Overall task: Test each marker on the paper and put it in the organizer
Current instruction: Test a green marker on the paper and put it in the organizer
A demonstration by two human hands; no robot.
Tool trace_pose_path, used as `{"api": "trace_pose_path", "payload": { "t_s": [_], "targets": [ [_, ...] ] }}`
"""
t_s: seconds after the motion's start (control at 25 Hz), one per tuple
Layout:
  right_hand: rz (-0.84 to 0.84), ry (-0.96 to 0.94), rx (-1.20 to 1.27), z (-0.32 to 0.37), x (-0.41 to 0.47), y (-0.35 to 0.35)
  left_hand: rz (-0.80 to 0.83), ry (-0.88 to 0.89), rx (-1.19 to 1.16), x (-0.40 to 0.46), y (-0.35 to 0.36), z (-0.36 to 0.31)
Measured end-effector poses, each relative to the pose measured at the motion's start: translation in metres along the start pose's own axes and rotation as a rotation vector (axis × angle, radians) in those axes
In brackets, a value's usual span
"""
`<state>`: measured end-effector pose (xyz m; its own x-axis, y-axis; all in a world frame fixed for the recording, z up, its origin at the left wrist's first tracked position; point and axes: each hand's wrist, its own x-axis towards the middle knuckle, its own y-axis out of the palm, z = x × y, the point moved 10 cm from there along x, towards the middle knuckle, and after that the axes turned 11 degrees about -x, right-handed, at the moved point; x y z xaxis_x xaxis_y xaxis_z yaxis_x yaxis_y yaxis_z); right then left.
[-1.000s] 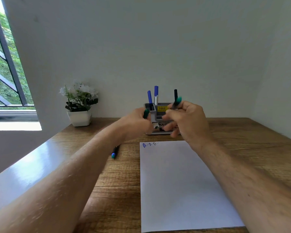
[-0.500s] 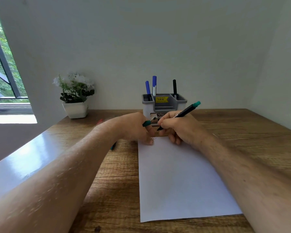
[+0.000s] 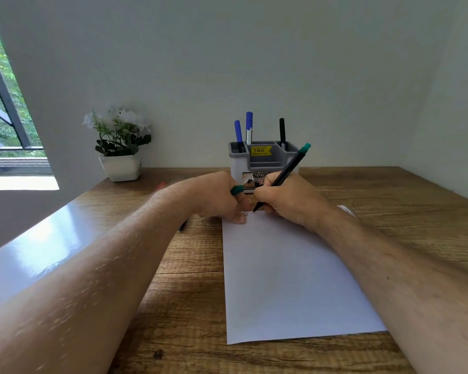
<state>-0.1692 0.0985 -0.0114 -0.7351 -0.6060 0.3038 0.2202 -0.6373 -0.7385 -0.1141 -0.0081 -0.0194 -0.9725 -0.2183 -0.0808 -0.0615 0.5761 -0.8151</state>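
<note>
Marker (image 3: 287, 174) between right fingers (image 3: 265, 197)

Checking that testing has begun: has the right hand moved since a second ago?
Yes. The right hand came down from in front of the organizer to the paper.

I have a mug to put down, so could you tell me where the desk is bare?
Bare wood lies right of the paper, out to the wall, and between the flower pot and the organizer. It is crowded at the paper's top edge, where both hands work, the right hand writing with the teal marker.
</note>
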Motion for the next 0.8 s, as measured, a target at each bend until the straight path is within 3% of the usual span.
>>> {"api": "trace_pose_path", "payload": {
  "t_s": [0.8],
  "targets": [
    [-0.014,0.007,-0.038,-0.0012,0.0011,0.0014,0.0,-0.027,-0.043,-0.0024,0.0002,0.0006]
  ]
}}
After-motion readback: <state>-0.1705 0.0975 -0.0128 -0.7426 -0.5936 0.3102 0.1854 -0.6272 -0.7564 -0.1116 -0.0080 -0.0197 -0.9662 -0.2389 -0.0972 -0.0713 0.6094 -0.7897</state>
